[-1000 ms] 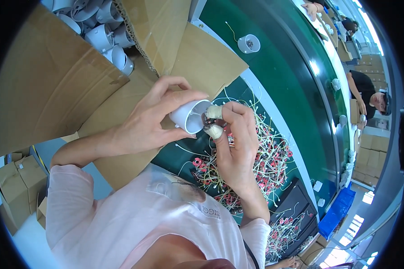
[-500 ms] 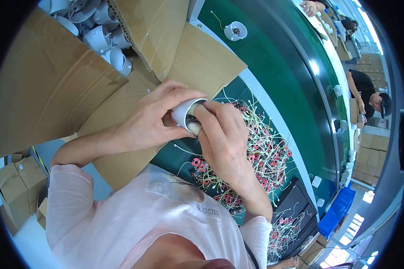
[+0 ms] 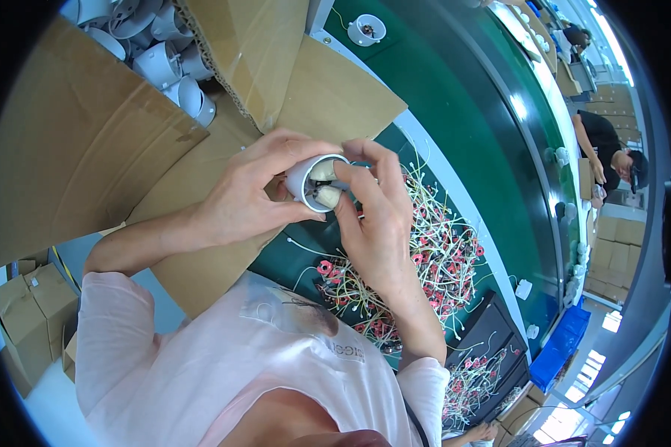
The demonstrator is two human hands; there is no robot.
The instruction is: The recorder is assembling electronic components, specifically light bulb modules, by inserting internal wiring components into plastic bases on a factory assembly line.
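My left hand is wrapped round a short white plastic cup, its open mouth turned toward my right hand. The right thumb and index finger reach into the cup, with pale cream coverings at their tips. Between these tips something small and dark shows, mostly hidden by the fingers and the cup wall. The other right fingers curl near the rim. Beyond and below my right hand lies a pile of small red-and-black parts with pale wires on the green work surface.
An open cardboard box at the left holds several white cups. On the green conveyor stands another cup with parts inside. A black tray holds more wired parts, near a blue bin. A co-worker is across the belt.
The held cup has turned so more of its inside shows, and my right fingers have spread a little within it. The cup on the conveyor has moved up and left.
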